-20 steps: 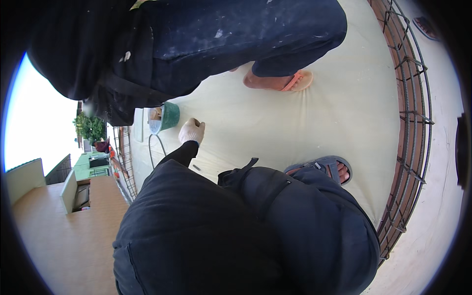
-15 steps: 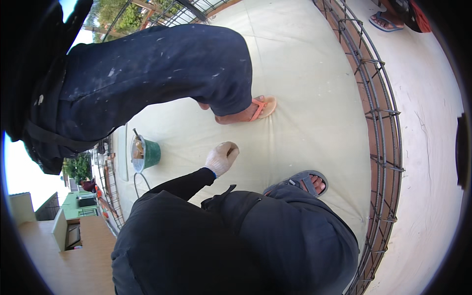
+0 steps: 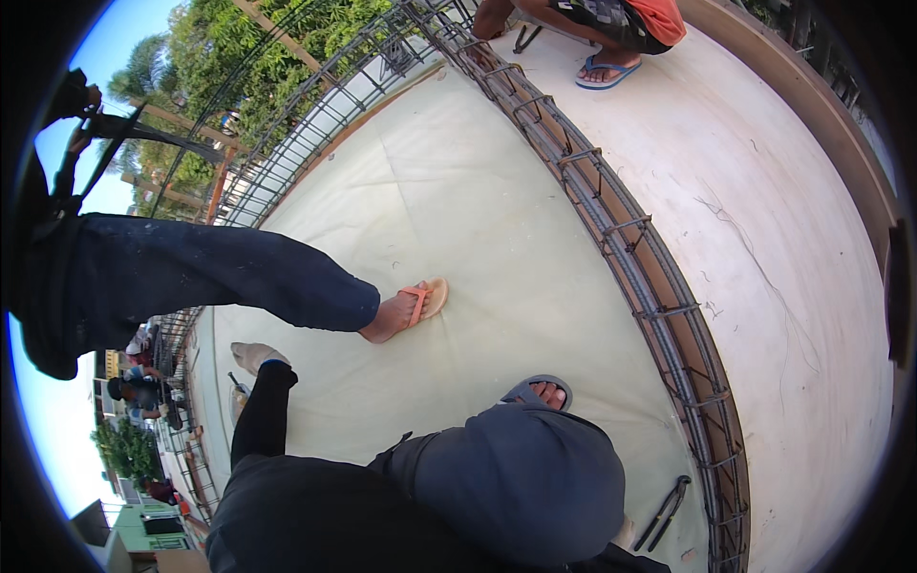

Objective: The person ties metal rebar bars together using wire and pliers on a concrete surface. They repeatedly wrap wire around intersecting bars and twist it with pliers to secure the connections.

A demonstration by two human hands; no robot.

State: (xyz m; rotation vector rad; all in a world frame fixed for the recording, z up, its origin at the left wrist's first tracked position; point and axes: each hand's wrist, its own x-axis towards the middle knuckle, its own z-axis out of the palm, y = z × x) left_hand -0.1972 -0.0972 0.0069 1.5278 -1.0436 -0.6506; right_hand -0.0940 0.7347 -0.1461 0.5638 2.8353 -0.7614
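My left hand (image 3: 258, 356), in a pale glove under a black sleeve, reaches out at the left, over or beside the bucket (image 3: 239, 397). Its fingers look curled together; anything inside them is hidden. My forearm covers most of the bucket, and a dark tool handle sticks up from it. Beyond my bent knee only a pale scrap of my gloved right hand (image 3: 626, 533) shows, its fingers hidden. Close to that hand, black-handled end-cutting pincers (image 3: 663, 514) lie on the pale sheet (image 3: 478, 220).
A long rebar cage (image 3: 626, 253) curves along the sheet's right side, with a whitish surface (image 3: 764, 248) beyond. A co-worker's leg (image 3: 239, 272) in dark trousers and an orange flip-flop stands ahead of me. Another person (image 3: 621, 38) squats past the cage. More people (image 3: 143, 392) are far left.
The whole view has shifted. My left hand has moved left, and my arm now covers the bucket. The pincers and more of the squatting person have come into sight.
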